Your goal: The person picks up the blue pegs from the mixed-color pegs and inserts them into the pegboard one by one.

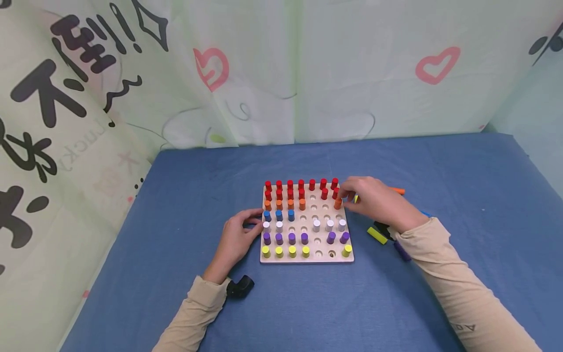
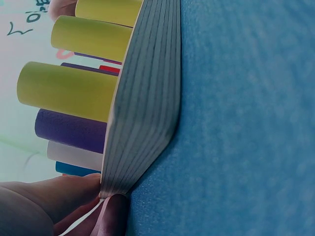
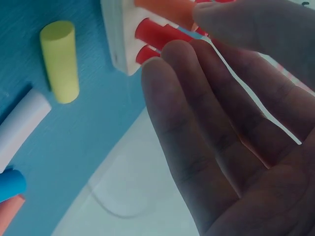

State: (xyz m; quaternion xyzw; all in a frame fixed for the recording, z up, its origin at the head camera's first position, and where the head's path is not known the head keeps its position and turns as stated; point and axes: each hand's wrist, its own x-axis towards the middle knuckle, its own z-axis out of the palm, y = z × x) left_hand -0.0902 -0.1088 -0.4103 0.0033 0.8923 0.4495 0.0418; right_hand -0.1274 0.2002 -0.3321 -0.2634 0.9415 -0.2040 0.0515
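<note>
A wooden pegboard (image 1: pixel 303 261) carries upright pegs in rows of red, orange, blue, white, purple and yellow, with bare holes toward its right half. With thumb and fingers, the left hand (image 1: pixel 235 239) grips the board's left edge; the left wrist view shows the fingertips at the board's layered side (image 2: pixel 142 118). At the right end of the orange row, the right hand (image 1: pixel 376 198) pinches an orange peg (image 1: pixel 337 204), which stands at its hole. Other fingers of that hand extend beside red pegs (image 3: pixel 160 32) in the right wrist view.
Right of the board lie loose pegs on the blue cloth: a yellow one (image 1: pixel 377 235), a purple one (image 1: pixel 402 251), an orange one (image 1: pixel 398 190) and others partly hidden by the right hand. A white one (image 3: pixel 22 129) shows in the right wrist view. A printed curtain (image 1: pixel 343 98) hangs behind.
</note>
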